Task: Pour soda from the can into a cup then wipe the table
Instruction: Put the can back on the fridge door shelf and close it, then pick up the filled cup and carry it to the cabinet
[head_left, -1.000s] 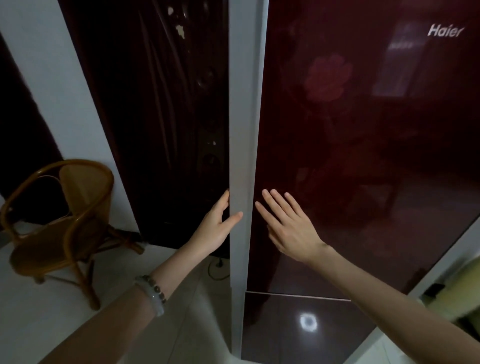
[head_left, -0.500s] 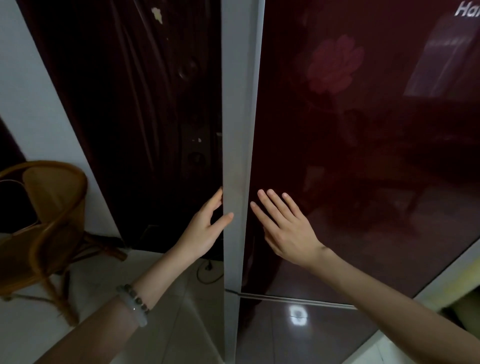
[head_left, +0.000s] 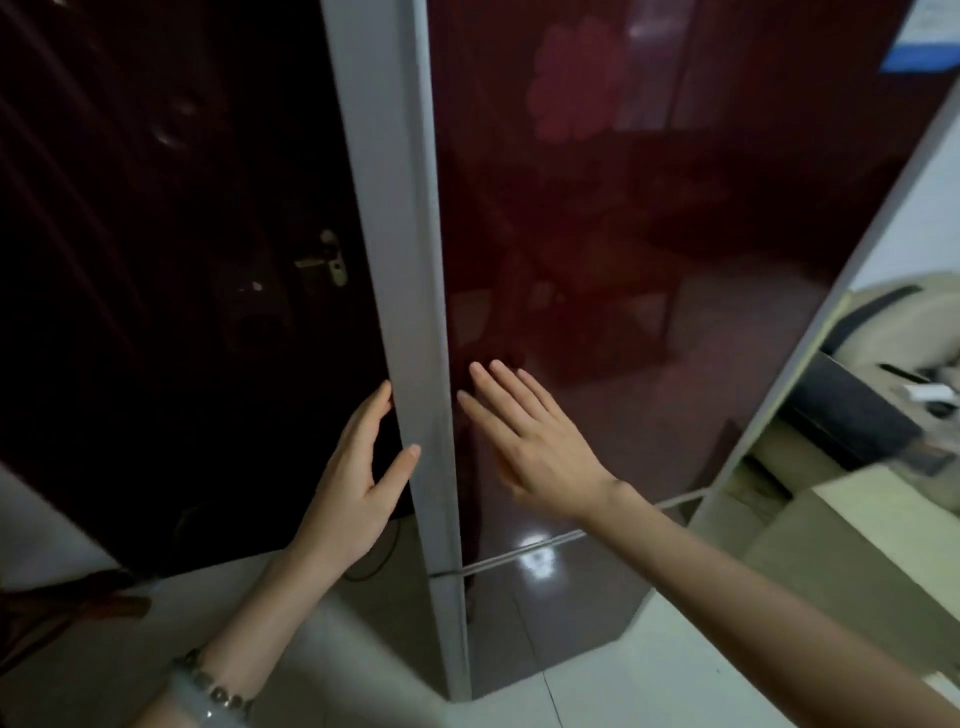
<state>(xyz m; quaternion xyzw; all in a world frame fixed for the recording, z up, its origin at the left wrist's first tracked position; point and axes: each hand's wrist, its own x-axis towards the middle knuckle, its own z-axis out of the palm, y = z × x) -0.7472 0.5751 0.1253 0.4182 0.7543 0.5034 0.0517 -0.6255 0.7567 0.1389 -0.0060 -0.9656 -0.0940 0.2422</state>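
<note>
No can, cup or cloth is in view. A tall fridge with a glossy dark red door and a grey side edge fills the middle. My left hand is around that grey edge at about waist height, thumb on its face and fingers behind it. My right hand lies flat against the red door front just right of the edge, fingers spread, holding nothing. A seam below my hands separates the upper door from a lower one. The upper door looks closed.
A dark wooden door with a metal handle stands left of the fridge. A brown chair leg shows at the lower left. At the right are a pale table top and a dark box. The floor is light tile.
The view has swung right and down, so the wicker chair has left the picture and the table has come in. Both hands stay at the same spots on the fridge.
</note>
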